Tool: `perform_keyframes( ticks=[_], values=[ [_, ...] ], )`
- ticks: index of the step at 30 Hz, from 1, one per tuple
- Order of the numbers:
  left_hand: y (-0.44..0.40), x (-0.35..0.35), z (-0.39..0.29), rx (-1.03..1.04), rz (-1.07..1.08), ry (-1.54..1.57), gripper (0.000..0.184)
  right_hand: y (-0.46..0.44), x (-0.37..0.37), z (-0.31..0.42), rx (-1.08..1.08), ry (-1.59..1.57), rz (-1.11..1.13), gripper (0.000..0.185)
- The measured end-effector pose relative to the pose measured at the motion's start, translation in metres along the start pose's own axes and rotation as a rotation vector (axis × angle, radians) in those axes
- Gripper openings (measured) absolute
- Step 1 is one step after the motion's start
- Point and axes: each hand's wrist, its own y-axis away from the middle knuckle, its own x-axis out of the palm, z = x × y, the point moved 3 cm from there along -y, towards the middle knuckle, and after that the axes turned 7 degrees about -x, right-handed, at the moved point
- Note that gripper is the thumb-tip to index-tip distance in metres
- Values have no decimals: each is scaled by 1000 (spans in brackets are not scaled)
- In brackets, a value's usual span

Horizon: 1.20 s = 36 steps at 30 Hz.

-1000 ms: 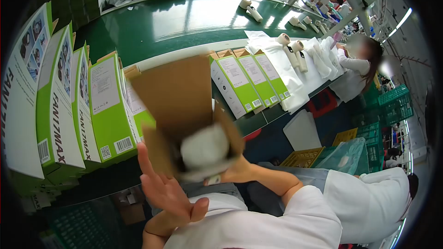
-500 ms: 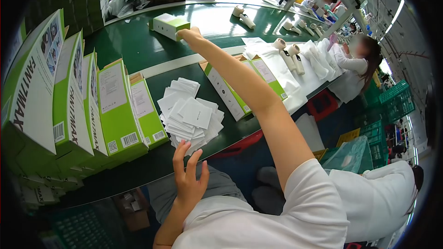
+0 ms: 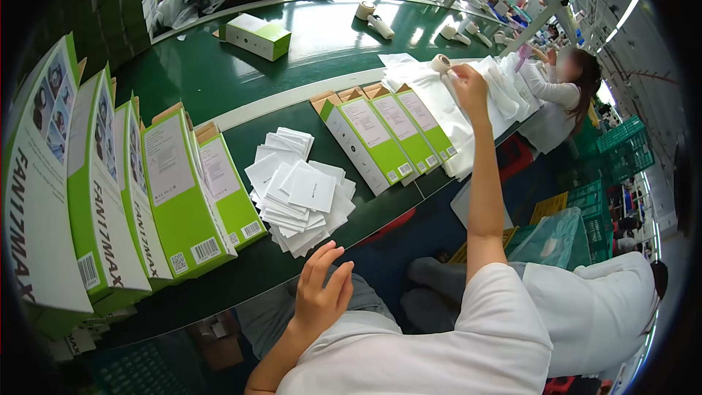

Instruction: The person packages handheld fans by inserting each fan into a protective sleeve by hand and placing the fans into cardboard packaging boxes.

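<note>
My left hand (image 3: 322, 289) hovers empty at the table's front edge, fingers apart, just below a loose pile of white booklets (image 3: 292, 194). My right hand (image 3: 469, 88) reaches out over the white bags, right beside a white handheld fan (image 3: 441, 64); whether its fingers touch or grip the fan is hidden. Left of that hand, green and white boxes (image 3: 376, 135) lean in a row with brown flaps up. A single green and white box (image 3: 257, 36) lies on the green belt (image 3: 197, 77).
Tall stacked boxes (image 3: 44, 175) stand at the left. More fans (image 3: 380, 27) lie on the belt. A co-worker (image 3: 559, 95) sits at the right, another person (image 3: 592, 314) is close beside me. Green crates (image 3: 621, 153) stand behind.
The brown open box that I held was laid on the belt as a green and white box and let go. My right hand has since moved right to the fans and bags. My left hand stays low.
</note>
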Motion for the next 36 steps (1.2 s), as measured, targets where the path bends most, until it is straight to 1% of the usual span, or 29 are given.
perform_keyframes(
  ticks=[1,3,4,5,6,7,10,12,16,17,21,22,23,24,26,28,29,31,32,36],
  values=[
    [-3,2,-1,22,28,0,25,22,-12,-50,34,68,-13,27],
    [-8,7,-2,43,47,14,24,75,-34,-114,162,189,-4,37],
    [-13,10,-2,62,57,19,24,99,-42,-130,220,248,116,45],
    [-18,13,-2,81,66,24,24,122,-46,-143,253,170,144,43],
    [-23,18,-4,99,76,29,24,135,-48,-138,285,92,172,41],
    [-28,23,-6,105,88,34,24,137,-50,-134,298,97,167,41],
    [-52,37,-15,176,105,15,24,143,-48,-124,382,-20,252,35],
    [-67,45,-23,198,111,1,24,142,-44,-128,408,-68,281,33],
    [-99,63,-43,319,135,17,24,117,-36,-144,161,162,51,25],
    [-105,66,-43,323,134,12,24,110,-36,-141,160,158,47,25],
    [-119,72,-36,301,160,-34,25,67,-60,-75,181,-119,-39,24],
    [-123,74,-37,298,159,-39,25,54,-64,-55,280,-268,-21,26],
    [-130,75,-37,228,152,-6,24,42,-63,-35,378,-418,0,28],
    [-136,75,-36,154,143,26,24,30,-57,-17,294,-507,-23,30],
    [-150,73,-33,7,116,85,24,8,-39,19,221,-660,21,36],
    [-172,64,-43,-79,-83,283,23,-7,-14,60,64,-802,153,44],
    [-181,60,-45,-83,-95,271,23,-11,-9,87,10,-812,295,52],
    [-193,44,-45,-93,-352,324,25,-9,1,129,-102,-1078,392,50],
    [-197,39,-42,-93,-364,310,25,-8,1,142,-114,-1091,400,50],
    [-206,23,-25,-109,-224,204,25,-6,0,178,-93,-1123,336,45]
  ],
)
